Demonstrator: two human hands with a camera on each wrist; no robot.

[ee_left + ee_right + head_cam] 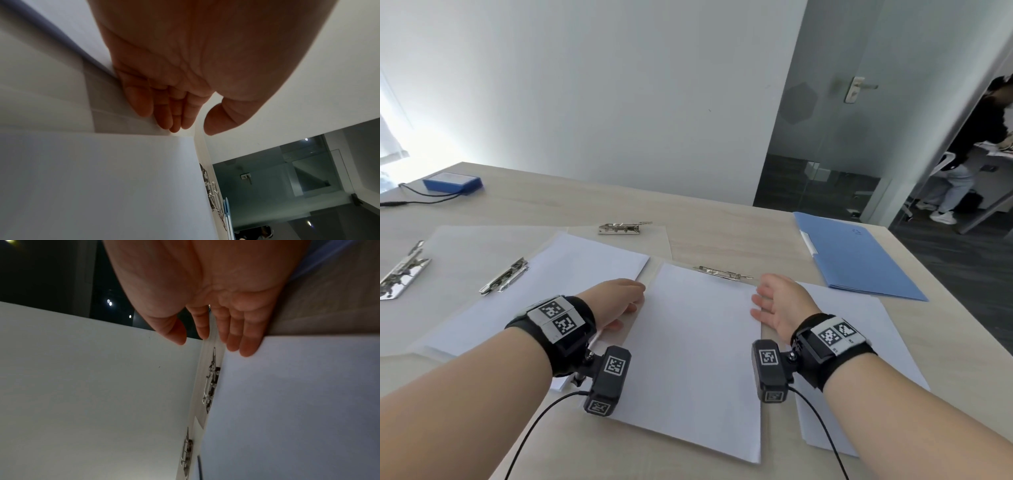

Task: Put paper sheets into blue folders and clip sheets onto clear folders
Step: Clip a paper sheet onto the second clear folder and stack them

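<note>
Pale wood table (722, 219) in an office room, glass door behind. We've got our left hand (616, 301) flat at the left edge of the middle paper sheet (698, 359) and our right hand (779, 305) at its right edge — both with fingers straight and relaxed, touching the paper, gripping nothing. The sheet lies on a clear folder, its top edge at the metal clip (724, 273); we can't tell if it's under the clip or just butted up to it. Another clear folder with paper (571, 270) sits to the left, a loose paper stack (859, 342) to the right, and the blue folder (856, 260) at far right, closed.

Handling, as we judge it: paper is light, floppy, slides easily on slick plastic — best squared from both side edges with flat fingers, as here. The clip looks stiff and springy; we'd press its lever end while pinning the sheet with the other hand so it doesn't skew.
</note>
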